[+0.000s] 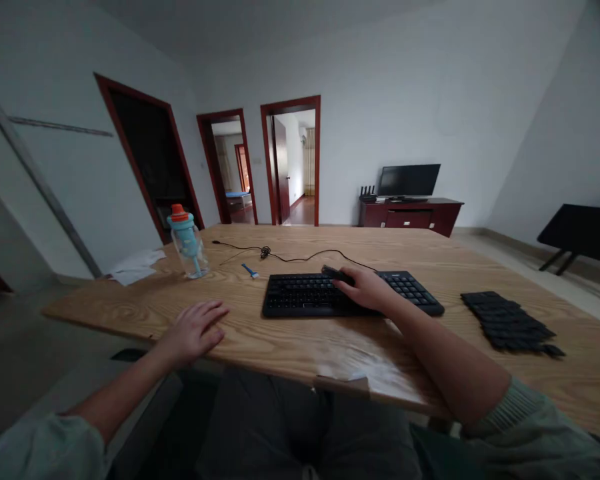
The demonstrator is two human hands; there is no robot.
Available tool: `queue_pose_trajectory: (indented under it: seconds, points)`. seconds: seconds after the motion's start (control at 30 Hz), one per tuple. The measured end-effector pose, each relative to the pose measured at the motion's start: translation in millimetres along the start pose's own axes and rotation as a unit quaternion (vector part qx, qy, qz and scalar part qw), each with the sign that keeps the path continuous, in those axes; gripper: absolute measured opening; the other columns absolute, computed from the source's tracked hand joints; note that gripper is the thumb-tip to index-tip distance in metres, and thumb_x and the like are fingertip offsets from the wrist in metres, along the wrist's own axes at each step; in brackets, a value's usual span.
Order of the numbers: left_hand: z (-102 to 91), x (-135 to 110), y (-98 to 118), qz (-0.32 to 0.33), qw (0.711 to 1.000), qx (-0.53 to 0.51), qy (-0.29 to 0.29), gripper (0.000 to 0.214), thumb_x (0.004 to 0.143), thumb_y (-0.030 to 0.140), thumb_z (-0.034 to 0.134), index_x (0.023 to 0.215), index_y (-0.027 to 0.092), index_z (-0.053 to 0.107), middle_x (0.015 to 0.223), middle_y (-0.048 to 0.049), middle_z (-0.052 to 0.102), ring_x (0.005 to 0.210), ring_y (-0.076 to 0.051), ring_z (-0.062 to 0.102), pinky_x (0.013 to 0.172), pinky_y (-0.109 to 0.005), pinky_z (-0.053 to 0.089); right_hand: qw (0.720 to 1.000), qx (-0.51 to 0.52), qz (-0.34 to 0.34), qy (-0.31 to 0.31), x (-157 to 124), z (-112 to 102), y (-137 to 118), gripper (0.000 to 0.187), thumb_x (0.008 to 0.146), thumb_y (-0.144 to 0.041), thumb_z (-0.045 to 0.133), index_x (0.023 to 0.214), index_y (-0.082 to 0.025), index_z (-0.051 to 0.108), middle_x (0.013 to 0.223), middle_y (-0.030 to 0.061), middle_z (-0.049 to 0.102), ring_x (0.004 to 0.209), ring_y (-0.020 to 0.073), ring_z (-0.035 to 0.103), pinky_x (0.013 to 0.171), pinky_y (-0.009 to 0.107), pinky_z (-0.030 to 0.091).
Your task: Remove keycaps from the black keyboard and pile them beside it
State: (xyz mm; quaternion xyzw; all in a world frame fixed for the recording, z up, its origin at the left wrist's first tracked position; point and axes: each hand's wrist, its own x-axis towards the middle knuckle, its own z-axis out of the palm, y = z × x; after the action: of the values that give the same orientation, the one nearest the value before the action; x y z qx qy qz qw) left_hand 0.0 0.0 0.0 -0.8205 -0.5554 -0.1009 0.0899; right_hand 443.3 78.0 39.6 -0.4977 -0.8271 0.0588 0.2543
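Observation:
My right hand (363, 288) is closed around a small black brush-like tool (336, 274), held over the middle of a black keyboard (300, 293). The hand and forearm cover part of the keys, and the tool's exact shape is hard to make out in the dim light. To the left of the keyboard, my left hand (196, 328) rests on the wooden table (260, 340) with its fingers apart, holding nothing. A small blue tool with a white end (250, 271) lies beyond the keyboard's left corner.
A clear bottle (190, 250) with a light blue top and orange cap stands at the left, near white papers (136, 267). A black cable (310, 257) runs behind the keyboard. Right of it lies a pile of black pieces (510, 322). Clear film (365, 360) covers the front edge.

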Motion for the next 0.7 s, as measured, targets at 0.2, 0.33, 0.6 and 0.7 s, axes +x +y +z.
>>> queue_pose_trajectory:
  seconds: [0.2,0.33,0.6,0.7]
  points:
    - [0.9,1,-2,-0.008,1.0,0.009,-0.019,0.055,0.092,0.054,0.041,0.136,0.023,0.055,0.146,-0.01,0.05,0.133,-0.03,0.046,0.11,-0.048,0.036,0.999,-0.011,-0.035,0.031,-3,-4,-7,0.033,0.093,-0.047,0.046,0.104,-0.021,0.065,0.096,0.0085,0.071,0.087,0.0218,0.064,0.075,0.03,0.044]
    - [3.5,1,-8,-0.009,1.0,0.006,-0.014,0.057,0.091,0.053,0.042,0.136,0.021,0.055,0.146,-0.0105,0.05,0.133,-0.031,0.045,0.112,-0.048,0.034,0.999,-0.039,0.001,0.016,-4,2,-17,0.044,0.092,-0.049,0.045,0.125,-0.024,0.059,0.108,0.0103,0.071,0.095,0.0254,0.066,0.081,0.034,0.047]
    - [-1.2,1,-6,-0.014,0.999,0.02,-0.026,0.057,0.092,0.051,0.041,0.137,0.019,0.054,0.146,-0.0124,0.049,0.134,-0.03,0.045,0.113,-0.048,0.034,0.986,-0.113,-0.079,-0.095,-18,-3,-29,0.037,0.086,-0.049,0.049,0.095,-0.02,0.07,0.098,0.0125,0.072,0.087,0.0264,0.068,0.076,0.034,0.048]
    - [-3.6,0,-4,-0.018,0.999,0.02,-0.033,0.056,0.092,0.05,0.041,0.137,0.02,0.054,0.147,-0.0122,0.048,0.134,-0.03,0.045,0.113,-0.047,0.034,0.98,-0.143,-0.114,-0.081,-20,-8,-19,0.035,0.086,-0.046,0.05,0.097,-0.02,0.069,0.095,0.0133,0.073,0.086,0.0272,0.068,0.076,0.035,0.049]
